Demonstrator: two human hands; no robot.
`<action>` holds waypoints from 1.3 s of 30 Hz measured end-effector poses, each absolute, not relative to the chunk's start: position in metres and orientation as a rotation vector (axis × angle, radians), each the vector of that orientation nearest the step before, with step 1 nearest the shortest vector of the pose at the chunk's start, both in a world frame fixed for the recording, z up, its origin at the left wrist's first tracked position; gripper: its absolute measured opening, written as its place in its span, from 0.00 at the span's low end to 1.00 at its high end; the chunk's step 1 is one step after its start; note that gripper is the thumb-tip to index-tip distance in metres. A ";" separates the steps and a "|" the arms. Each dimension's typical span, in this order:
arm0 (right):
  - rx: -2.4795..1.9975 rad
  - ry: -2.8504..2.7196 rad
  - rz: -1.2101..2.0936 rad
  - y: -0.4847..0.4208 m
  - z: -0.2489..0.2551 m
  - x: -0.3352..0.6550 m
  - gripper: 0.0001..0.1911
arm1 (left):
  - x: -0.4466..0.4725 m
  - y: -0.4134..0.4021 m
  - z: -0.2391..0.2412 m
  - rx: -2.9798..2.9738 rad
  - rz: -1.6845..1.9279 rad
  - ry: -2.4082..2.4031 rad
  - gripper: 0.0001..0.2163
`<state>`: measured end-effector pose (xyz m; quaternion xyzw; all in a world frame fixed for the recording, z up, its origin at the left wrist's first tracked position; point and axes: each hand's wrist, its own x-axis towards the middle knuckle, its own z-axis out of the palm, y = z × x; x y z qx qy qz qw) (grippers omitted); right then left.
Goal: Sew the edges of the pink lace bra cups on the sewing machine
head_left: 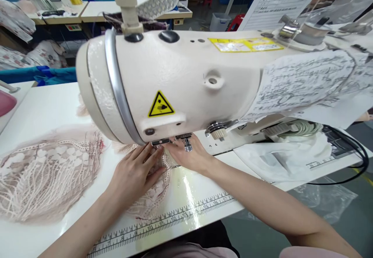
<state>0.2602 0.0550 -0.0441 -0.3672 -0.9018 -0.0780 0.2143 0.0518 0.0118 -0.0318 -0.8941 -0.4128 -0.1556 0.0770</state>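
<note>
A cream sewing machine [180,79] fills the middle of the view, its head hanging over a white table [43,106]. My left hand [132,174] lies flat with fingers stretched out on a pink lace piece [151,196] under the machine head. My right hand [189,157] rests beside it, fingers pressed on the same lace near the needle area; its fingertips are hidden under the head. A larger spread of pink lace [43,172] lies to the left on the table.
A printed ruler strip [175,215] runs along the table's front edge. A lace-patterned sheet [305,79] drapes over the machine's right arm, with white cloth [285,153] and a black cable [349,145] below. Other work tables [96,11] stand behind.
</note>
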 end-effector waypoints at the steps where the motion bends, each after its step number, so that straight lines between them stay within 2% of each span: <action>1: -1.000 -2.509 -0.272 0.056 -0.044 0.260 0.15 | 0.052 0.012 -0.032 -2.675 -0.472 -1.232 0.23; 8: -0.907 -2.372 -0.438 0.056 -0.042 0.258 0.11 | 0.051 0.014 -0.025 -2.642 -0.524 -1.127 0.23; 10: -0.863 -2.373 -0.446 0.054 -0.036 0.260 0.12 | 0.053 0.009 -0.015 -2.650 -0.641 -0.980 0.18; 13: -0.664 -2.460 -0.425 0.051 -0.027 0.264 0.12 | 0.058 -0.008 0.001 -2.693 -0.759 -0.696 0.04; 14: -0.571 -2.488 -0.415 0.049 -0.024 0.265 0.12 | 0.059 -0.015 0.005 -2.720 -0.720 -0.617 0.02; 18: -0.247 -2.494 -0.297 0.044 -0.024 0.263 0.10 | 0.053 -0.044 0.005 -2.767 -0.374 -0.491 0.06; 22: -0.114 -2.563 -0.105 0.042 -0.028 0.259 0.09 | 0.035 -0.070 -0.011 -2.744 -0.204 -0.688 0.09; 24: -0.073 -2.620 -0.024 0.043 -0.028 0.259 0.08 | 0.030 -0.079 -0.017 -2.717 -0.277 -0.838 0.12; 26: -0.046 -2.637 0.038 0.043 -0.028 0.259 0.14 | 0.028 -0.080 -0.015 -2.705 -0.376 -1.051 0.15; 29: -0.064 -2.619 0.033 0.043 -0.028 0.258 0.22 | 0.028 -0.067 0.004 -2.727 -0.367 -1.568 0.11; 31: -0.146 -2.580 -0.052 0.043 -0.030 0.258 0.17 | 0.028 -0.053 0.021 -2.766 -0.395 -1.782 0.09; 33: -0.242 -2.523 -0.146 0.043 -0.032 0.258 0.09 | 0.028 -0.039 0.035 -2.867 -0.412 -1.811 0.09; 39: -0.294 -2.498 -0.224 0.044 -0.028 0.268 0.10 | 0.043 -0.011 0.030 -2.984 -0.288 -1.441 0.10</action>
